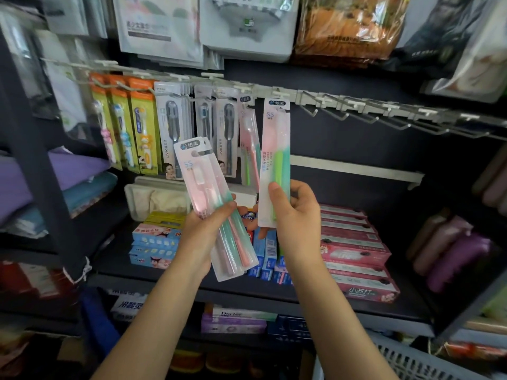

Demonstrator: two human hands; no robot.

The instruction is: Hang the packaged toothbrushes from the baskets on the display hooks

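Your right hand [295, 215] pinches 1 toothbrush pack [275, 163] just below the display hook [277, 95], your left hand [208, 229] grips the spare packs [216, 209]; miss the hang-hole and it may drop.

Both forearms raised side by side, wrists level. Left hand [208, 229] curled around a tilted pack, thumb across its front. Right hand [295, 215] pinching an upright pack, thumb on its front face.
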